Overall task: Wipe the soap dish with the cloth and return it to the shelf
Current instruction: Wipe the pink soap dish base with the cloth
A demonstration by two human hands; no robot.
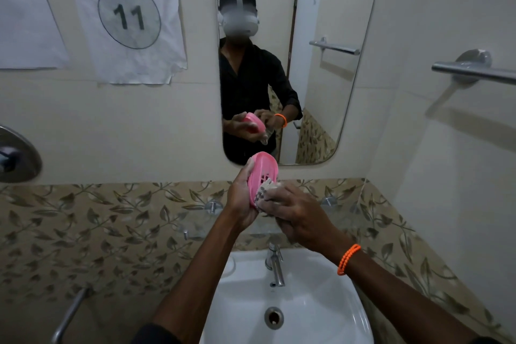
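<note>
Two hands met above the sink point(321, 313), in front of the mirror's point(329, 70) lower edge. Left hand point(240, 201) curled round the pink soap dish point(262, 173), fingers wrapped behind its back, thumb along the near rim. Held tilted up on edge, hollow side turned toward the right hand. Slots visible in its floor. Right hand point(296, 212) closed on a pale cloth point(265, 195), bunched under the fingertips and pressed against the dish's lower inside. Only a crumpled corner of cloth showed between knuckles and rim; rest hidden under the hand. Orange band point(348, 259) worn on the right wrist. Both forearms reached up from the bottom edge, over the basin. Tap point(275, 265) stood at the sink's back edge, below the hands, well apart from them. Drain point(273, 317) sat near the basin's middle. Same grip reflected in the mirror, small and dim. Paper sheet point(125, 14) marked WORKSTATION 11 hung on the wall left of the mirror. Towel bar point(474, 71) fixed to the right wall. Leaf-patterned tiles point(111, 232) ran along the wall behind the sink.
</note>
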